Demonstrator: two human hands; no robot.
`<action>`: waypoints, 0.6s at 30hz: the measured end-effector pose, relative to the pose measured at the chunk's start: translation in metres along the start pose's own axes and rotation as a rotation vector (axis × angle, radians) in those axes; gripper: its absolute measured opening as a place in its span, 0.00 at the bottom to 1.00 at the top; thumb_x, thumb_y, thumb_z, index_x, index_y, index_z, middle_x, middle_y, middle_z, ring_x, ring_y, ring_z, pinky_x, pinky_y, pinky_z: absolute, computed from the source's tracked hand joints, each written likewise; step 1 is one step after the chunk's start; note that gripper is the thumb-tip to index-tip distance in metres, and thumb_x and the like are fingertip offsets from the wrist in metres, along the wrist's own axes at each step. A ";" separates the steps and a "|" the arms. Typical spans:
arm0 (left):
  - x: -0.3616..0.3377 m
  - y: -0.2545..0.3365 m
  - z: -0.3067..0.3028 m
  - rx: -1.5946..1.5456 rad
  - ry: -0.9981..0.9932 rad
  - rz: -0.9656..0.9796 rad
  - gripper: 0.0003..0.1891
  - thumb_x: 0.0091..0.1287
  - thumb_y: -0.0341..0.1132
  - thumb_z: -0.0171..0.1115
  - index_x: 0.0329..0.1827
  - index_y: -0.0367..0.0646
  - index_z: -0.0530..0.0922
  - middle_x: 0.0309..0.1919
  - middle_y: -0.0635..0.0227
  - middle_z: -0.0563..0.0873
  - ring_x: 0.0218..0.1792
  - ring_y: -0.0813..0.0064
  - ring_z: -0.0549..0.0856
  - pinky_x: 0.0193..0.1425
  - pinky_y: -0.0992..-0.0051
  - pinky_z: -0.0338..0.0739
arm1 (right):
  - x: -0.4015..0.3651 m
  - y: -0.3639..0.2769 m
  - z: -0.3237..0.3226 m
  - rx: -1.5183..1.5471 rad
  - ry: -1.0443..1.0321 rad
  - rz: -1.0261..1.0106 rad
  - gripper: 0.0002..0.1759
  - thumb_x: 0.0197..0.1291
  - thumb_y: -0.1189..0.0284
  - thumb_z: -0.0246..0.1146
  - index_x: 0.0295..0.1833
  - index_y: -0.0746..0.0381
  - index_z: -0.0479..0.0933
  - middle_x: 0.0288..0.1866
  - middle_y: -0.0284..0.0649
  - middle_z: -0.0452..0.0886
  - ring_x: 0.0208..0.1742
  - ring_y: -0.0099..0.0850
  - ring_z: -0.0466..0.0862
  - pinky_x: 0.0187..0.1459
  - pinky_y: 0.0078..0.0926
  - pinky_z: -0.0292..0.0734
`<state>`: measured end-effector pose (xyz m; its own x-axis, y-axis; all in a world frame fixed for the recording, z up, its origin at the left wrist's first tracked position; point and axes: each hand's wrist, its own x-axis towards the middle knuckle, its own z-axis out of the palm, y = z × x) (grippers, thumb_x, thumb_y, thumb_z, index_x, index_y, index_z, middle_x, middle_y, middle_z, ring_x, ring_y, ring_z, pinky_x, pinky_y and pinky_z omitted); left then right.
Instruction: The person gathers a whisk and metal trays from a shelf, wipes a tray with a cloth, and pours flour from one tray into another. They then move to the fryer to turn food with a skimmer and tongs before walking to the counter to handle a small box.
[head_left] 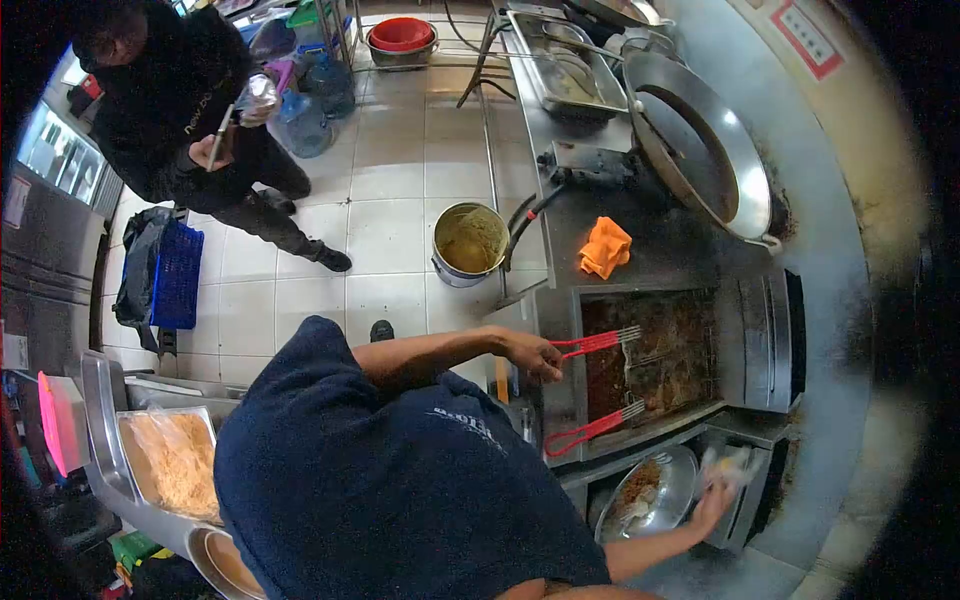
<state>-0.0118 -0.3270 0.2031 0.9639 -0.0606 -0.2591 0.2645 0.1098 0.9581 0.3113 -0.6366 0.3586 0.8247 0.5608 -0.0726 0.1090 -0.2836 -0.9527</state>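
As our left hand (534, 356) is curling its fingers around a red handle (590, 344) at the fryer's (563, 400) left edge, our right hand (712, 506) is pinching a blurred packet (735, 466) beside the bowl (683, 476).

Head-worn wide-angle view, facing steeply down from close above the navy-blue fabric shirt (390, 490); both hands (533, 356) (713, 502) in frame.

I saw an orange cloth (605, 248) and a tray (590, 105) lying on the steel tabletop (640, 200); a bucket (460, 272) stood on the tiled floor (390, 160).
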 end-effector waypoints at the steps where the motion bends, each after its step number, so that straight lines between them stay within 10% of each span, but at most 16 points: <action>1: -0.016 0.000 -0.008 -0.046 0.073 -0.052 0.18 0.60 0.47 0.49 0.41 0.40 0.70 0.31 0.69 0.76 0.33 0.75 0.76 0.37 0.75 0.72 | 0.001 -0.033 0.039 -0.009 -0.046 -0.065 0.21 0.53 0.71 0.54 0.53 0.63 0.61 0.46 0.38 0.68 0.47 0.29 0.68 0.48 0.25 0.62; 7: -0.116 -0.044 -0.080 -0.645 0.382 0.150 0.13 0.61 0.44 0.47 0.36 0.43 0.71 0.31 0.73 0.76 0.31 0.81 0.75 0.35 0.80 0.71 | 0.020 -0.161 0.289 -0.076 -0.431 -0.312 0.33 0.42 0.66 0.64 0.54 0.63 0.60 0.48 0.39 0.66 0.49 0.30 0.66 0.50 0.27 0.62; 9: -0.136 -0.092 -0.122 -0.995 0.345 0.489 0.14 0.60 0.44 0.47 0.36 0.43 0.72 0.30 0.72 0.76 0.30 0.81 0.75 0.36 0.81 0.71 | 0.007 -0.204 0.377 -0.197 -0.552 -0.487 0.27 0.43 0.63 0.63 0.49 0.62 0.64 0.44 0.37 0.69 0.45 0.27 0.69 0.46 0.26 0.65; 13: -0.210 -0.132 -0.176 -1.605 1.020 0.948 0.21 0.60 0.50 0.41 0.46 0.43 0.66 0.43 0.62 0.72 0.45 0.69 0.71 0.52 0.63 0.64 | -0.024 -0.265 0.523 -0.164 -0.749 -0.677 0.22 0.42 0.64 0.63 0.43 0.62 0.69 0.32 0.36 0.74 0.31 0.24 0.74 0.34 0.21 0.71; 18: -0.302 -0.115 -0.220 -1.553 0.940 1.284 0.27 0.57 0.56 0.41 0.52 0.44 0.60 0.51 0.58 0.63 0.57 0.62 0.59 0.59 0.48 0.49 | -0.076 -0.290 0.662 -0.328 -0.782 -1.062 0.24 0.42 0.59 0.61 0.42 0.64 0.71 0.30 0.44 0.77 0.34 0.33 0.79 0.37 0.26 0.73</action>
<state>-0.3267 -0.1034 0.1448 0.1952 0.9640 -0.1808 -0.9796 0.1825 -0.0845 -0.1503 -0.0824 0.4456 -0.2553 0.8827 0.3947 0.7060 0.4490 -0.5476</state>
